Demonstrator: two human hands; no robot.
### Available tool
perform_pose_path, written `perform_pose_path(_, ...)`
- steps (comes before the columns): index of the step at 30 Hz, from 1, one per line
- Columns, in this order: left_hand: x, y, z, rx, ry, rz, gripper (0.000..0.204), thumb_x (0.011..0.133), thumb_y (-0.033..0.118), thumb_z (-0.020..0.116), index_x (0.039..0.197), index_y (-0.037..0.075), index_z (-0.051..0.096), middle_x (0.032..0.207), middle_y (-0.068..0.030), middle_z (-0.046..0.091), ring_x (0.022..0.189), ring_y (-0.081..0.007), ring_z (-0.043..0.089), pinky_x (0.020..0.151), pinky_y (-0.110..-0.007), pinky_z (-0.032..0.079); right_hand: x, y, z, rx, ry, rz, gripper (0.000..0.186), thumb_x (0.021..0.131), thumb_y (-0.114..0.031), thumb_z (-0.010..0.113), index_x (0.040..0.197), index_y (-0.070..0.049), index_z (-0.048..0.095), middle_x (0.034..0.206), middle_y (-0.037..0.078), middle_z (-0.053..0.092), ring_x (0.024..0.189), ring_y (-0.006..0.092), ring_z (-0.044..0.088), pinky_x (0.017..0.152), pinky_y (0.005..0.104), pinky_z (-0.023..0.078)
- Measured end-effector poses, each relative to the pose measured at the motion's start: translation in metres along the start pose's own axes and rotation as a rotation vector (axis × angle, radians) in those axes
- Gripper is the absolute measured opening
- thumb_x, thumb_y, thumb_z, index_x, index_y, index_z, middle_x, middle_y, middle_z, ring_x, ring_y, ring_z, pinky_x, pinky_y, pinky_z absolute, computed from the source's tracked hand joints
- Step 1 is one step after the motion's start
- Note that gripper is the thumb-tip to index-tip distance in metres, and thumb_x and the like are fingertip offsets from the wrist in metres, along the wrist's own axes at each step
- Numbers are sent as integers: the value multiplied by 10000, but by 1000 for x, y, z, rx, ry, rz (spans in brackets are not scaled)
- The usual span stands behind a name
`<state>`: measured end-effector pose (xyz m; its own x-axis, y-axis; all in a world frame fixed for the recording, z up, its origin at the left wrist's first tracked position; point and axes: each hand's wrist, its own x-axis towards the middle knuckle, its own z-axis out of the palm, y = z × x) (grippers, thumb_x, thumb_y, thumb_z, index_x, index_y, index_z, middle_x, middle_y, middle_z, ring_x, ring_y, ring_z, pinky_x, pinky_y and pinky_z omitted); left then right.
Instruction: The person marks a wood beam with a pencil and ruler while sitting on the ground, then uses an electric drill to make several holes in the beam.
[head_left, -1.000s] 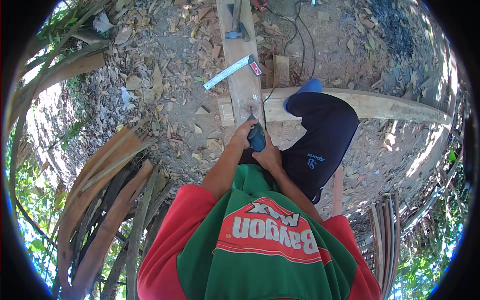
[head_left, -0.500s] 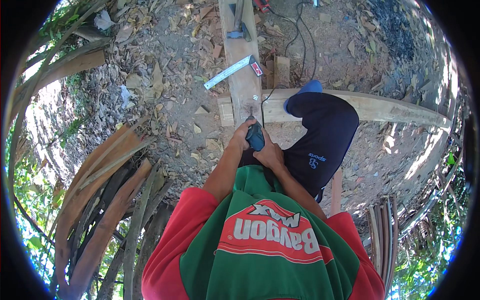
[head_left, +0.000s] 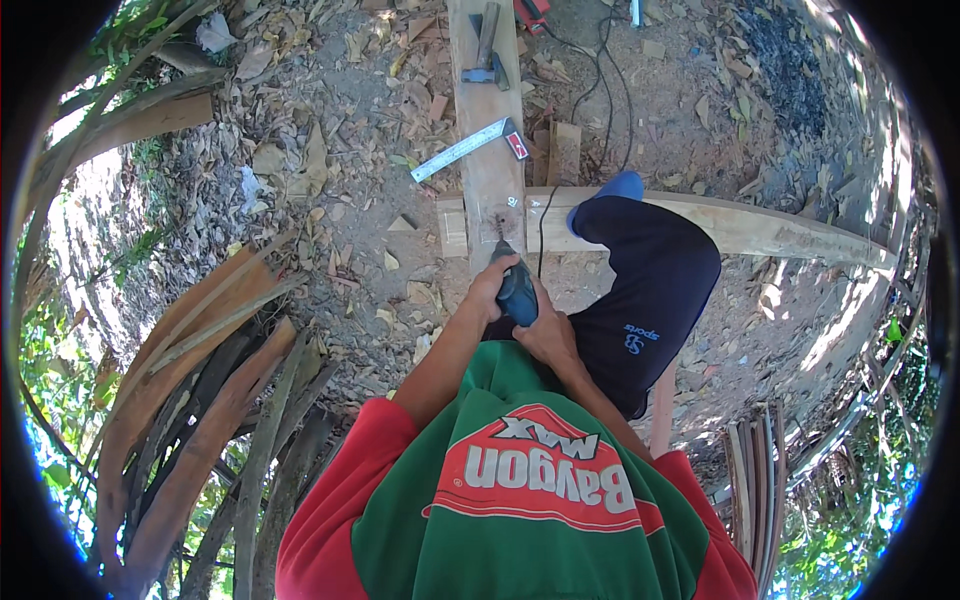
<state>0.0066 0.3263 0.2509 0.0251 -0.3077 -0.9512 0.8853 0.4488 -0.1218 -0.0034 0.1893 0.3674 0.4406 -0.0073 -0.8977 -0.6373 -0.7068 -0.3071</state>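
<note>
A dark teal power drill [head_left: 517, 297] is in both of my hands, its thin bit pointing away from me over the near part of a long wooden board [head_left: 487, 170]. My left hand [head_left: 490, 287] wraps the front of the drill body. Behind it, my right hand [head_left: 549, 332] grips the rear and handle. Brownish wood dust lies on the board around the bit's tip; whether the tip touches the wood I cannot tell. Farther up the board rest a try square [head_left: 464, 150] with a metal blade and a hammer [head_left: 486, 62].
A pale plank [head_left: 690, 217] lies crosswise under the board, my foot [head_left: 612, 191] against it. A black cable [head_left: 541, 235] runs beside the board. Wood strips [head_left: 205, 420] are piled at left. A small offcut [head_left: 564, 152] and a red tool [head_left: 532, 12] lie on the leafy ground.
My hands have drawn the drill slightly back toward me, and more of the bit and dusty spot show. The whole view has shifted a little.
</note>
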Motion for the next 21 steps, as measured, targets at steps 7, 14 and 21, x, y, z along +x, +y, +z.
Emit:
perform_pose_path(7, -39, 30, -1, 224, 6, 207, 668, 933, 573, 562, 1347, 51, 524, 1241, -171, 613, 1100, -308, 618, 955, -459, 489, -8, 20, -44, 916, 17, -86, 568, 737, -28, 660, 1287, -9, 519, 932, 167, 678, 717, 246, 686, 619, 340, 548)
perform_pose_path(14, 125, 40, -122, 1500, 775, 929, 794, 910, 488, 609, 1501, 53, 307, 1467, -238, 402, 1333, -403, 405, 1103, -511, 346, -12, 63, -109, 1478, 10, -183, 458, 786, -107, 605, 1216, 39, 539, 1067, 212, 645, 857, 260, 628, 622, 336, 520)
perform_pose_path(21, 213, 50, -94, 1501, 839, 1096, 871, 894, 419, 631, 1533, -4, 217, 1572, -224, 273, 1477, -375, 205, 1187, -507, 215, -5, 89, -83, 1843, -72, -352, 513, 738, -135, 589, 1228, -3, 509, 1066, 215, 561, 806, 253, 552, 580, 347, 506)
